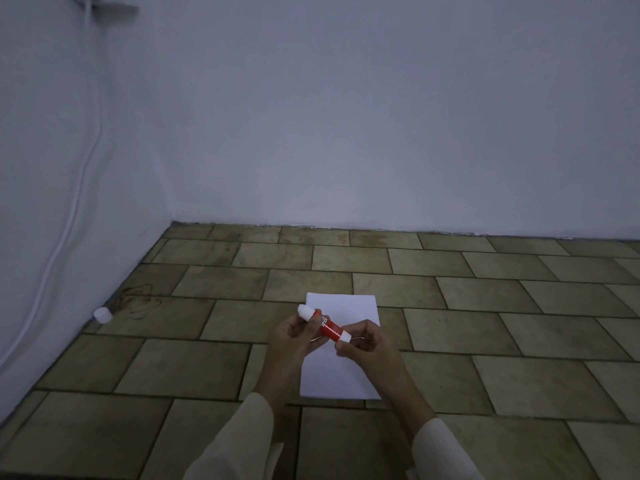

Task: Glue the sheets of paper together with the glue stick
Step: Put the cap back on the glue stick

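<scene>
A red glue stick (328, 326) with white ends is held slanted above white sheets of paper (341, 372) that lie stacked on the tiled floor. My left hand (294, 336) grips its upper part, near the white tip at the top left. The fingers of my right hand (363, 344) pinch its lower white end. Both hands hover over the middle of the paper and hide part of it.
A small white cap (102, 315) lies on the floor at the left, close to the wall. A white cable (81, 174) runs down the left wall. Brown floor tiles (485, 323) stretch to the walls behind and to the left.
</scene>
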